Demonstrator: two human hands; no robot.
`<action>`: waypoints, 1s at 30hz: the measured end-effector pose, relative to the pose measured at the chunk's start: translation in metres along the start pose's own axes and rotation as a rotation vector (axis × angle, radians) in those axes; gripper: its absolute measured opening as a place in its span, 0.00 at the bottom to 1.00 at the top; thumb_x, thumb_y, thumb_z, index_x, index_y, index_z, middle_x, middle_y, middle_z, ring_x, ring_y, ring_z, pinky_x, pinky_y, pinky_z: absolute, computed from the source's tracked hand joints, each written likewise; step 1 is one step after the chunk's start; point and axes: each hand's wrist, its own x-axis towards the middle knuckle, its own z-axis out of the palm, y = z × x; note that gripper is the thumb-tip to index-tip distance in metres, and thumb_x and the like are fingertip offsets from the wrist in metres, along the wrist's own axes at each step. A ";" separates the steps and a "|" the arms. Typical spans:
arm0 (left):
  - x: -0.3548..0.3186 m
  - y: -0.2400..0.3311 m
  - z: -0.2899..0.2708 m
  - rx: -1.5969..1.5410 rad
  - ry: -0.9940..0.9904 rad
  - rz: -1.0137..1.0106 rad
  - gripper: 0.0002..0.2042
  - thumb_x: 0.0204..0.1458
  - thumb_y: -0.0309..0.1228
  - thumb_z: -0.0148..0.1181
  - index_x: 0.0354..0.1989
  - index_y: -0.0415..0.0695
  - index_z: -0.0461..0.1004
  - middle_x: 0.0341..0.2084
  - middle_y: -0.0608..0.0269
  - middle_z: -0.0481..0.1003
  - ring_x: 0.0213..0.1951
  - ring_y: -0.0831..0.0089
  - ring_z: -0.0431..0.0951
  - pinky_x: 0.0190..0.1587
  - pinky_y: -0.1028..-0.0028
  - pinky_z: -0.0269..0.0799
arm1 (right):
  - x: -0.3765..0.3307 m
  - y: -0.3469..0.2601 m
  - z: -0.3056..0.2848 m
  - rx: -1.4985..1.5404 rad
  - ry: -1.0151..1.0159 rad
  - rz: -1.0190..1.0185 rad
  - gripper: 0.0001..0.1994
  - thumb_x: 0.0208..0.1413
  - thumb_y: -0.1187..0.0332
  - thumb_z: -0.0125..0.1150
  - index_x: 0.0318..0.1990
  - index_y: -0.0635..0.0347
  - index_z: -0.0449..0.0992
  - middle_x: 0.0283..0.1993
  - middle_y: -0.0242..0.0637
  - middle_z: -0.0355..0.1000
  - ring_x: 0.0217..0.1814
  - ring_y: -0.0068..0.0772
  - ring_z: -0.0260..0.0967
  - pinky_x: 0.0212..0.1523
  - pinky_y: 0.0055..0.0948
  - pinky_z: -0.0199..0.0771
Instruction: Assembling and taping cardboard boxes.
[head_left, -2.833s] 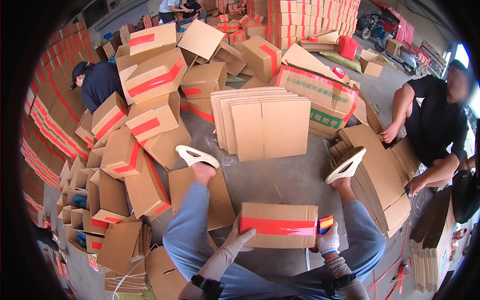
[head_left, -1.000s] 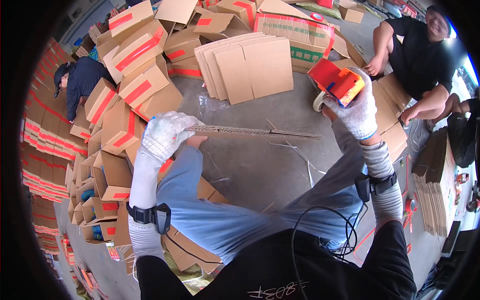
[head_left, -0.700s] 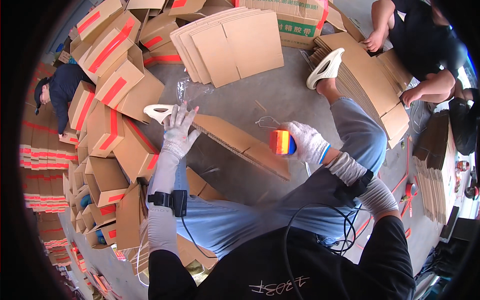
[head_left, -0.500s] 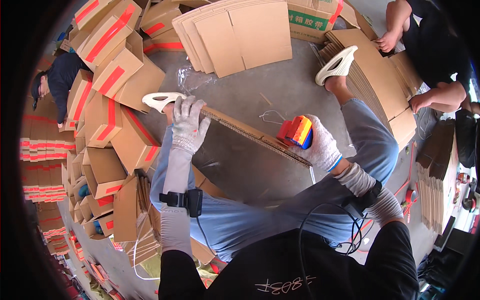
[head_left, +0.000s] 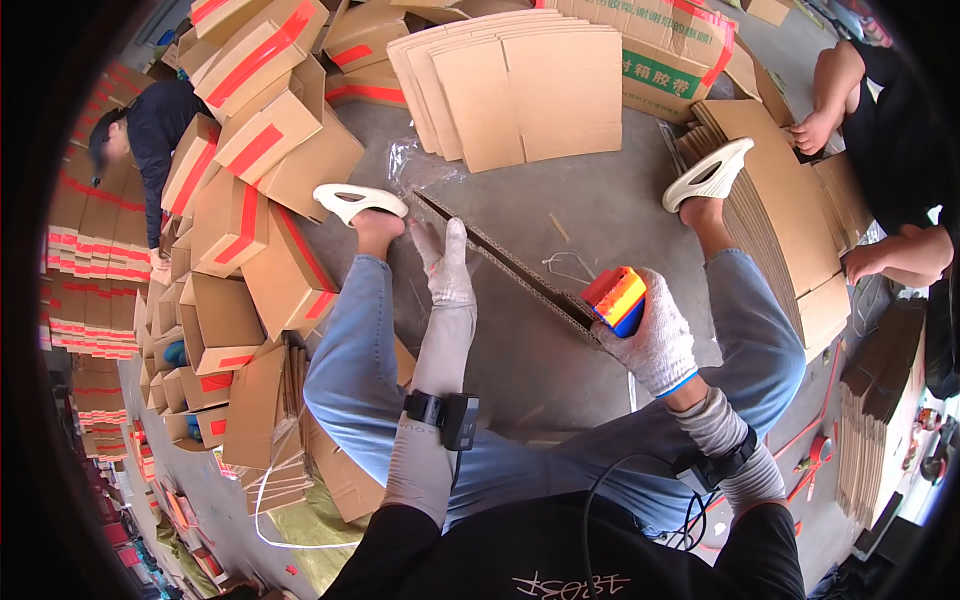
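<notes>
Our left hand (head_left: 447,268), gloved, fingers apart, lay flat on far end of flattened cardboard box (head_left: 500,262) held edge-on between our knees above floor (head_left: 590,205). Our right hand (head_left: 655,335) was clamped round tape dispenser (head_left: 617,298) at near end. Risk, we judged: board twisting, tape running crooked. Tape edge, box seam hidden.

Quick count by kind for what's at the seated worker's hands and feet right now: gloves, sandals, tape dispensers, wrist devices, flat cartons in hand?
White work gloves: 2, on the left hand and right hand
White sandals: 2, left sandal, right sandal
Tape dispenser, red, yellow and blue: 1
Black wrist devices: 2, left wrist unit, right wrist strap
Flattened carton held edge-on: 1
Total: 8
</notes>
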 end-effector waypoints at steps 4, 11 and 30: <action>0.005 0.016 0.001 0.172 -0.126 -0.011 0.27 0.55 0.30 0.61 0.65 0.50 0.65 0.50 0.64 0.75 0.45 0.73 0.77 0.41 0.66 0.79 | 0.007 -0.014 -0.006 -0.225 -0.052 0.052 0.36 0.43 0.55 0.76 0.59 0.59 0.66 0.51 0.52 0.73 0.54 0.56 0.74 0.52 0.46 0.76; 0.005 0.051 0.002 1.332 -0.358 0.310 0.19 0.47 0.36 0.56 0.47 0.39 0.75 0.46 0.36 0.77 0.53 0.39 0.74 0.56 0.52 0.70 | -0.007 0.013 -0.010 -0.124 0.305 0.319 0.34 0.42 0.56 0.75 0.54 0.57 0.64 0.48 0.52 0.75 0.49 0.60 0.76 0.48 0.50 0.77; -0.043 0.076 -0.052 1.707 -0.744 0.186 0.29 0.62 0.48 0.52 0.71 0.52 0.62 0.73 0.45 0.52 0.63 0.48 0.70 0.64 0.58 0.68 | -0.024 0.032 -0.060 0.771 0.219 -0.158 0.34 0.45 0.63 0.72 0.60 0.62 0.66 0.46 0.38 0.72 0.48 0.32 0.71 0.54 0.35 0.72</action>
